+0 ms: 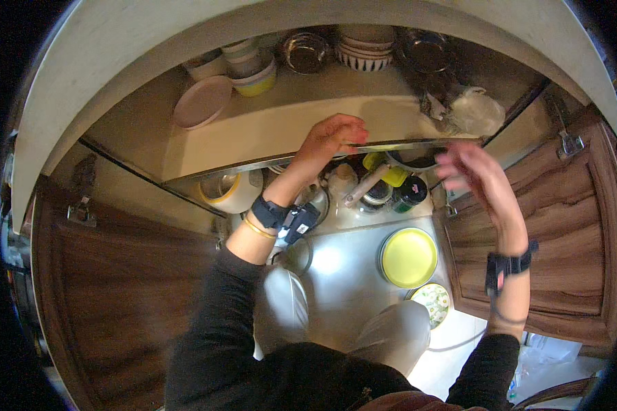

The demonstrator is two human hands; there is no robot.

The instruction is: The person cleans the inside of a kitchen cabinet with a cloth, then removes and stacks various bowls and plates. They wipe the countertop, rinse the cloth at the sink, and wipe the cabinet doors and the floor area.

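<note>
My left hand is over the front edge of the cabinet's upper shelf, its fingers bent; whether it touches the edge I cannot tell. Blurred by motion, my right hand hangs near the right end of that edge, fingers apart and holding nothing visible. Below and between the hands, a lime-green container, a dark-lidded jar and a glass jar stand on the lower level. Behind them on the upper shelf is a stack of striped bowls, with a translucent bag or container at the right.
Two wooden cabinet doors stand open at either side. A yellow-green plate or lid and a flower-patterned one lie on the floor by my knees. Tubs and a pink oval lid fill the upper left. A white container is below left.
</note>
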